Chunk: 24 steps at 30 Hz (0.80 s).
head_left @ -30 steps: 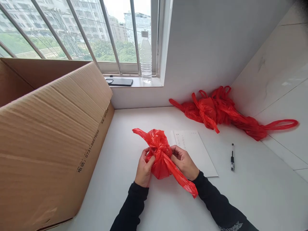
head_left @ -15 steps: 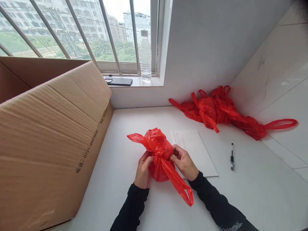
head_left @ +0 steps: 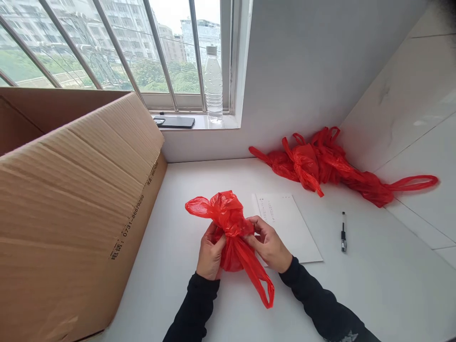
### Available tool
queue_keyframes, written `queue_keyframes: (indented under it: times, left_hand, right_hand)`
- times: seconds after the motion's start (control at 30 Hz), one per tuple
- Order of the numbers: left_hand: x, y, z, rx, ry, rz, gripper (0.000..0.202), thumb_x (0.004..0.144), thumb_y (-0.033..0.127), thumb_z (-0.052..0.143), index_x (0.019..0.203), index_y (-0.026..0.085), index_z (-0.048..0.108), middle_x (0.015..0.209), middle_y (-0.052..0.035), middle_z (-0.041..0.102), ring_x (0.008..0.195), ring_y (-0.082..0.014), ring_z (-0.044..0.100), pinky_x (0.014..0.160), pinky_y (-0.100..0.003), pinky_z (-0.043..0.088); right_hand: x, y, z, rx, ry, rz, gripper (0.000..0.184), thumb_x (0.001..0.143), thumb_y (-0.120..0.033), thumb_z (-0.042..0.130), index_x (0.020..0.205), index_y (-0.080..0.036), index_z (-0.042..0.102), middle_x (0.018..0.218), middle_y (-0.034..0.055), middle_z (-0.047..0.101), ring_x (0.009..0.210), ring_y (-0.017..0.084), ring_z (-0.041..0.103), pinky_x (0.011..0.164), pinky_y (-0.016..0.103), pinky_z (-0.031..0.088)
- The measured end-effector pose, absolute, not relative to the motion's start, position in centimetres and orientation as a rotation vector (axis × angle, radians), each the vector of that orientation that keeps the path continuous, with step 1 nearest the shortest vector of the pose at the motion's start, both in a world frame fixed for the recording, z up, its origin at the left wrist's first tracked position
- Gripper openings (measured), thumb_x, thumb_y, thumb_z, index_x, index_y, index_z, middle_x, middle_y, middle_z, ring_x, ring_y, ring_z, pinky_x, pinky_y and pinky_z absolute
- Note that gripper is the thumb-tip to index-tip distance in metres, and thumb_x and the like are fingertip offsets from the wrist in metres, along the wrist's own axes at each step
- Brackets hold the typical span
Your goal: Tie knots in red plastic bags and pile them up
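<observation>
A knotted red plastic bag [head_left: 231, 218] is between my two hands above the white tabletop, one handle loop sticking out to the left and the other hanging toward me. My left hand [head_left: 211, 251] grips its left side near the knot, thumb in front. On the other side, my right hand [head_left: 269, 242] pinches the plastic with thumb and fingers. What the bag contains is hidden. Just behind my right hand lies a white sheet or pad of paper [head_left: 295, 232] with small print.
A large open cardboard box [head_left: 81, 190] fills the left. More tied red bags [head_left: 313, 161] are heaped against the back wall. A black pen [head_left: 343, 232] lies on the right of the table [head_left: 370, 285]. On the windowsill are a phone [head_left: 176, 122] and a water bottle [head_left: 213, 88].
The bag has turned slightly and shifted a little left in my hands. Its front handle loop has swung left, and my right hand has followed slightly leftward.
</observation>
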State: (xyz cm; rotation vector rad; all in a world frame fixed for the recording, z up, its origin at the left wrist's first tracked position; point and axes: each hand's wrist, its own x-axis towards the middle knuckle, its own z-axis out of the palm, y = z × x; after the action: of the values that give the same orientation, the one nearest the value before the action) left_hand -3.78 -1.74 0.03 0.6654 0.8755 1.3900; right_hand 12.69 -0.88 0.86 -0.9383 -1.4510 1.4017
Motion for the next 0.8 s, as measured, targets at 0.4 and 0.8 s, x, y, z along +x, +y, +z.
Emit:
queue_keyframes:
  times: [0.4, 0.8]
  left_hand:
    - [-3.33, -1.58, -0.48, 0.681, 0.957, 1.379, 0.036, 0.067, 0.030, 0.083, 0.098, 0.017, 0.072, 0.103, -0.0077, 0.075, 0.091, -0.0258, 0.070, 0.082, -0.034, 0.054]
    - [-3.37, -1.86, 0.12, 0.654, 0.858, 1.357, 0.043, 0.062, 0.021, 0.086, 0.102, 0.022, 0.071, 0.092, -0.0028, 0.076, 0.081, -0.0210, 0.071, 0.077, -0.029, 0.055]
  right_hand:
    - [12.48, -1.10, 0.78, -0.939, -1.455, 1.419, 0.022, 0.089, -0.041, 0.063, 0.101, -0.023, 0.061, 0.091, 0.0019, 0.063, 0.080, 0.017, 0.058, 0.070, 0.028, 0.048]
    - [12.62, -0.72, 0.29, -0.941, -1.345, 1.441, 0.023, 0.087, -0.040, 0.067, 0.099, -0.021, 0.063, 0.088, 0.0019, 0.064, 0.080, 0.017, 0.059, 0.072, 0.029, 0.050]
